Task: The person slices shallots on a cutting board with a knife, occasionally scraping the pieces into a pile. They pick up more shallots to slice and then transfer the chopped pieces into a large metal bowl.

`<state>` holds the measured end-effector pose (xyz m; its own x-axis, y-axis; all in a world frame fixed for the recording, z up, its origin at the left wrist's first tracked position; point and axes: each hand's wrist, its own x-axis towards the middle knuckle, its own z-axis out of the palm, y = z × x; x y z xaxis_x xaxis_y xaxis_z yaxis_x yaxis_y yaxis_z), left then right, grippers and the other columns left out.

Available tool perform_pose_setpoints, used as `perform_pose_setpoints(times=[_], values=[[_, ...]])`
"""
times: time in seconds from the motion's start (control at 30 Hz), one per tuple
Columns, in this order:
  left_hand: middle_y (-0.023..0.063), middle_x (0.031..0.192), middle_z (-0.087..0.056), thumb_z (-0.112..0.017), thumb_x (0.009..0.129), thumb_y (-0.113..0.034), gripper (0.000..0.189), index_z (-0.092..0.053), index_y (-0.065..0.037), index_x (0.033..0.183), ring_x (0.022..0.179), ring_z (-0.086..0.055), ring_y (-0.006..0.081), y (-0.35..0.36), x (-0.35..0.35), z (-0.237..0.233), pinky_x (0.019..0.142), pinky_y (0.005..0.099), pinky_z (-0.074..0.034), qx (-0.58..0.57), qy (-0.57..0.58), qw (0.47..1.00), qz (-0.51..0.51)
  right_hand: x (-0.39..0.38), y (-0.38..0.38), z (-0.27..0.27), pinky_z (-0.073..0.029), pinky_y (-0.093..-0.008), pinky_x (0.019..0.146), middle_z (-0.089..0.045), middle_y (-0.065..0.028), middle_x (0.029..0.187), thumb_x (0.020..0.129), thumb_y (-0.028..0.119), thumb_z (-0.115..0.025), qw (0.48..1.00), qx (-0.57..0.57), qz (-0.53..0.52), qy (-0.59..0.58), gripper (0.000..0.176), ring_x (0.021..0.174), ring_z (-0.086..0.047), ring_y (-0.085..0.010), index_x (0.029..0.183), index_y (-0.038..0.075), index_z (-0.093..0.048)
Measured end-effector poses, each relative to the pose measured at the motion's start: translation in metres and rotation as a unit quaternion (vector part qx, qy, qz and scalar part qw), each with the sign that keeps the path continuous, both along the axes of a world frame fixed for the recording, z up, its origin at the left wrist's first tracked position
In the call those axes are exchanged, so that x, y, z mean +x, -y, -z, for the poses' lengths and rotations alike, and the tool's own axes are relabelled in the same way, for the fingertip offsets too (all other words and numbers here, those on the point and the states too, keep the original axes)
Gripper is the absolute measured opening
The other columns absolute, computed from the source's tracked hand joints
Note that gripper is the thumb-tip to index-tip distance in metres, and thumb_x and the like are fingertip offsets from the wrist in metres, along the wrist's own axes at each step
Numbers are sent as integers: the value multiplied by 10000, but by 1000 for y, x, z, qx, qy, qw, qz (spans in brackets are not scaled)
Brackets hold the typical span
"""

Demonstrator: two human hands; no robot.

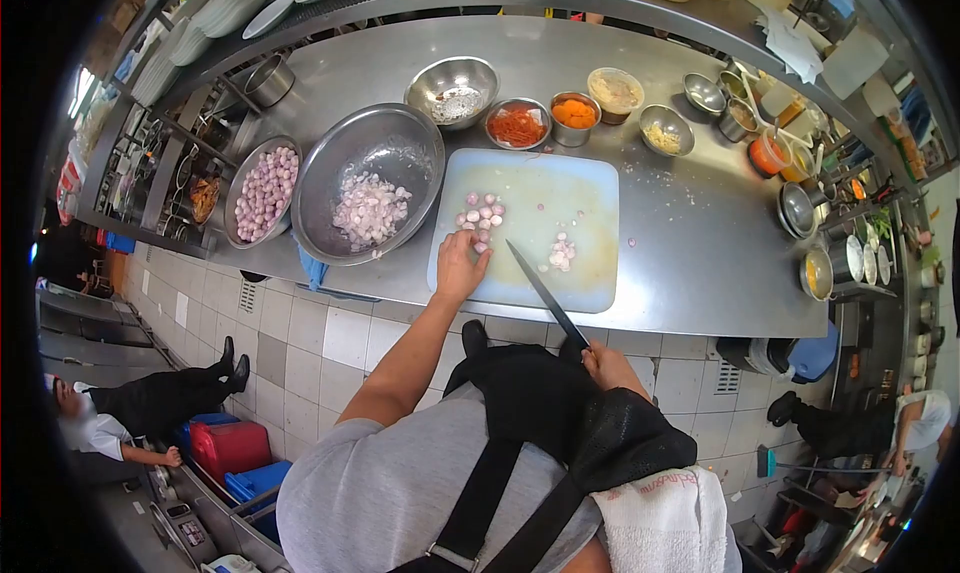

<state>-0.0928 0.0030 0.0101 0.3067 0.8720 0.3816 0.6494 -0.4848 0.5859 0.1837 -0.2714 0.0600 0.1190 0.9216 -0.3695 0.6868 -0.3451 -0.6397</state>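
My right hand (612, 367) is wrapped round the handle of a kitchen knife (545, 293), its blade slanting up and left over the cutting board (600, 188). At the board's left side my left hand (460, 268) pinches a small peeled shallot (481, 247) between thumb and fingers. Just beyond it lies a cluster of whole shallots (485, 213). Cut shallot pieces (562, 253) form a small pile right of the blade. Left of the board stands a large metal bowl (330, 148) with chopped shallots (370, 211) in it.
A bowl of whole shallots (267, 195) stands far left. Behind the board are a metal bowl (452, 81), containers of red strips (517, 126) and orange pieces (574, 113), and a plastic tub (615, 91). Two people stand on the tiled floor, one on each side.
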Motion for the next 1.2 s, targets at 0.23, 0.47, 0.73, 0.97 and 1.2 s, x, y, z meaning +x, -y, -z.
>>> perform_pose_setpoints(times=[0.23,0.47,0.73,0.97,1.2], values=[[111,1073,-752,-913,852,-142,324,-686,-58,1068,1020,-710,349,26,51,-11,908,443,-572,3,104,980,171,24,4,6,-531,-643,794,-723,-333,901,1101,257,-586,997,26,66,-1,267,889,-694,-563,1140,2,-655],[117,1099,-749,-847,898,-90,183,-740,-46,1040,1051,-719,328,24,75,-7,923,426,-594,29,79,964,250,7,4,5,-549,-669,809,-735,-328,886,1114,288,-547,994,-12,47,102,277,881,-709,-570,1200,32,-610],[127,1094,-744,-792,908,-24,109,-758,-26,1012,1033,-733,332,10,71,-10,900,425,-613,27,33,945,325,-3,6,-49,-557,-653,820,-744,-318,905,1110,277,-546,993,-38,31,111,253,896,-722,-553,1197,45,-599],[128,1093,-742,-786,906,-15,101,-754,-25,1001,1020,-736,330,11,72,-13,886,420,-619,-4,36,946,322,-7,-2,-1,-550,-659,820,-741,-320,904,1106,265,-543,992,-44,44,107,233,903,-720,-554,1201,59,-596],[121,1101,-732,-787,907,-8,112,-750,-27,1012,1005,-735,329,11,69,-4,878,418,-620,34,34,944,327,-9,-2,-14,-545,-663,816,-739,-321,904,1103,261,-543,991,-55,44,111,245,902,-713,-558,1221,54,-606]])
